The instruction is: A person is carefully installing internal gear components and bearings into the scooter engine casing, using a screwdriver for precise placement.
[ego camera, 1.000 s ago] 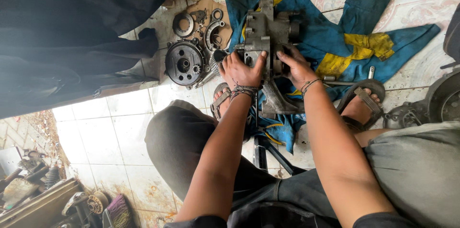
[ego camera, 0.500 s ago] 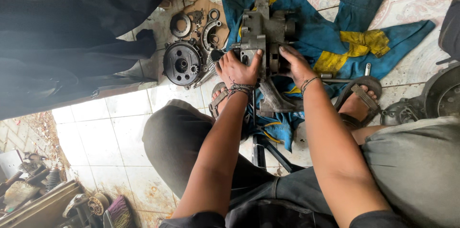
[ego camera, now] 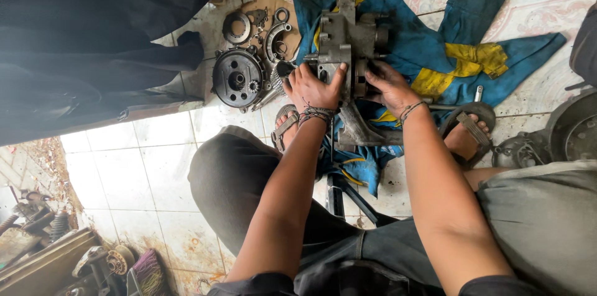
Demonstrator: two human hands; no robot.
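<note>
Both hands' fingers grasping grey engine casing point(ego camera: 348, 41) on blue/yellow cloth point(ego camera: 435, 41): L hand point(ego camera: 314, 87), R hand point(ego camera: 388, 84).

A round dark clutch part point(ego camera: 238, 78) is lying on the tiled floor point(ego camera: 155, 171), and a metal ring point(ego camera: 237, 27) and a curved brake shoe point(ego camera: 277, 40) are resting near it on brown cardboard point(ego camera: 264, 7). A blue and yellow cloth point(ego camera: 454, 53) is spreading over the tiles. Dark fabric point(ego camera: 93, 41) is hanging at the left. A purple brush point(ego camera: 148, 269) is sitting in the lower corner.
</note>
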